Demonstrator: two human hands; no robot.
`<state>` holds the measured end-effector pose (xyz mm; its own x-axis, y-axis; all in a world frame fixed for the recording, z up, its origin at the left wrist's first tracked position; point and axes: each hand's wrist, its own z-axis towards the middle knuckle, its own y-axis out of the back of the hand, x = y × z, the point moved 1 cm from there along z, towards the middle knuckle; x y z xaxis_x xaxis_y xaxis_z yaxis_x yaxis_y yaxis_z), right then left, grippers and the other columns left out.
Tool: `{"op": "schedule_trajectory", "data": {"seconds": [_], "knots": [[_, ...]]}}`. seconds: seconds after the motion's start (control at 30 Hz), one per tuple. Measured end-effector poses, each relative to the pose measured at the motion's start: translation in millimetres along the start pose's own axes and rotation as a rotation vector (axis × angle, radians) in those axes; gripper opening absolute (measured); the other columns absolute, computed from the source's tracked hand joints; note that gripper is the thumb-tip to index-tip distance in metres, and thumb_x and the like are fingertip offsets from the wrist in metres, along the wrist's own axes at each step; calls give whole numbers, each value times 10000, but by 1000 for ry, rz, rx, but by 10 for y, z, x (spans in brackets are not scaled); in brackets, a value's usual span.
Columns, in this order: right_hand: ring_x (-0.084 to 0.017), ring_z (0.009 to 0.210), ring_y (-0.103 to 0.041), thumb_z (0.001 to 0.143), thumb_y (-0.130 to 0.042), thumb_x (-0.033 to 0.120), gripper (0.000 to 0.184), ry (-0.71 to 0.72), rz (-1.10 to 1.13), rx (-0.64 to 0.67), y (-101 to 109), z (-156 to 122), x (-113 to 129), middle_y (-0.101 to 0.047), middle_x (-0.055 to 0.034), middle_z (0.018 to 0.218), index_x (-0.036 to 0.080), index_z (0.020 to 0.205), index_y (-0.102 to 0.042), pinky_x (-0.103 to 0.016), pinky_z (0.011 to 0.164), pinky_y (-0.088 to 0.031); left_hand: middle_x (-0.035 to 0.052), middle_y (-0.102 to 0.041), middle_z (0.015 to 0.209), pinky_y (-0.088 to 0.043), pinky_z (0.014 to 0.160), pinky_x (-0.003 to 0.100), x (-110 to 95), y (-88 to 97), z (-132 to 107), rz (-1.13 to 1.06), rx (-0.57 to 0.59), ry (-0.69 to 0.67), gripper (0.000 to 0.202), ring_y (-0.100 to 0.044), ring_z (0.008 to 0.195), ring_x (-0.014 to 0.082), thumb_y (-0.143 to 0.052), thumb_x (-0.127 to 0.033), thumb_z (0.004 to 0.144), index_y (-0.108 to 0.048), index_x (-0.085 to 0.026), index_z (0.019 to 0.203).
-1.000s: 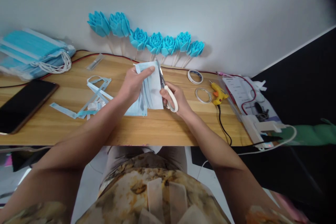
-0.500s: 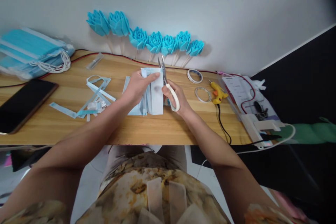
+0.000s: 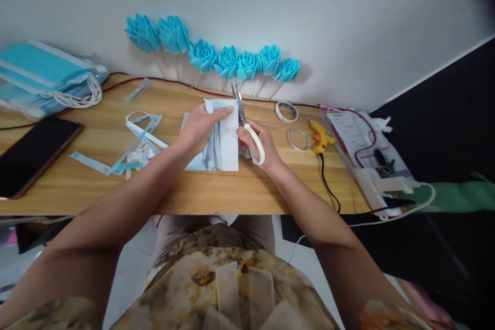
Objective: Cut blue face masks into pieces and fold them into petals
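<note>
Head view. Mask (image 3: 228,144), pale blue and pleated, held up just over the worktop (image 3: 216,191), about mid-width and close to the near edge. Lower edge of mask looks to rest on or just above the wood; cannot tell which.

Left hand (image 3: 199,126) closed on the mask from its left side, thumb laid across the top edge, fingers behind the sheet.

Right hand (image 3: 257,147) closed through the white handle of the scissors (image 3: 243,116), just right of the mask. Blades run up along the mask's right edge, pointing away from the person, tips standing clear above its top edge. Blades nearly together, as far as can be made out.

Left of the mask: a loose heap of cut blue strips (image 3: 131,142) lying flat. Further left, a dark phone (image 3: 33,152), face up. Far left and behind, a stack of masks (image 3: 42,75) with white ear loops hanging off it.

Behind the mask: a row of blue flowers (image 3: 228,62) on sticks, leaning against the white wall.

Right of the mask: two tape rolls (image 3: 286,111), one behind the other, lying flat. Just right of them a yellow glue gun (image 3: 322,136), black cord trailing off the near edge.
</note>
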<state>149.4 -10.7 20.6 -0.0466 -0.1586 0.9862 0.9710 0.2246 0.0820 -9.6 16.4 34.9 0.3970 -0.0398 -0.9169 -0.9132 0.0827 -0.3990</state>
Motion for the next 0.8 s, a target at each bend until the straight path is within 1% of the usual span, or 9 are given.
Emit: {"op": "schedule_trajectory", "data": {"seconds": [0.17,0.27,0.4,0.47,0.53,0.6,0.67,0.73,0.8], "knots": [[-68,472,-456,768,-757,688,504,-24,9,-3,8,2,-21,-509,68,590,207,846,-627,-218,435,-371,34,-707,691,-564,598,286,25,34,27,15,31,15,317,-674,614,179,-873,-388,669,-681,-154,766],[-65,471,-455,778,-745,695,508,-35,31,-15,15,10,-14,-494,70,589,207,822,-608,-212,424,-373,47,-729,740,-591,641,313,29,73,57,27,53,10,337,-708,671,207,-858,-408,686,-690,-156,833],[-60,480,-485,789,-715,724,542,-64,69,-37,50,51,-43,-550,47,635,204,780,-564,-206,409,-379,65,-766,840,-615,693,343,3,125,101,69,113,7,405,-737,743,235,-881,-379,640,-687,-154,916],[-67,498,-503,769,-717,745,562,-91,111,-30,69,73,-65,-577,41,663,204,852,-592,-208,414,-392,64,-771,872,-616,722,351,-14,152,126,98,128,-7,431,-746,791,249,-890,-341,616,-680,-158,946],[-78,519,-520,750,-725,759,616,-138,175,9,79,82,-70,-601,37,692,203,998,-626,-214,420,-404,60,-773,902,-614,757,363,-32,191,161,118,104,-46,442,-751,850,265,-882,-321,622,-672,-169,980],[-87,537,-539,750,-729,754,675,-196,224,82,83,72,-52,-632,25,725,193,1113,-632,-223,437,-427,62,-773,939,-610,794,377,-53,254,211,122,43,-98,444,-748,906,277,-871,-323,639,-667,-180,1008],[-90,544,-553,770,-735,724,674,-235,236,181,89,48,-14,-657,11,745,174,1149,-641,-232,456,-445,65,-775,985,-606,830,378,-77,340,273,115,-40,-153,444,-741,961,279,-865,-330,651,-664,-195,1023],[-91,548,-561,800,-750,662,618,-232,236,259,105,25,30,-666,4,750,164,1153,-653,-236,465,-445,61,-775,1034,-601,861,370,-98,427,333,113,-109,-200,439,-729,1023,278,-854,-337,666,-662,-217,1042],[-96,556,-565,817,-767,597,549,-174,253,254,137,21,68,-650,15,733,175,1149,-653,-239,466,-440,58,-775,1062,-599,872,364,-107,487,371,125,-141,-219,433,-719,1069,280,-837,-350,685,-663,-234,1064]]}}
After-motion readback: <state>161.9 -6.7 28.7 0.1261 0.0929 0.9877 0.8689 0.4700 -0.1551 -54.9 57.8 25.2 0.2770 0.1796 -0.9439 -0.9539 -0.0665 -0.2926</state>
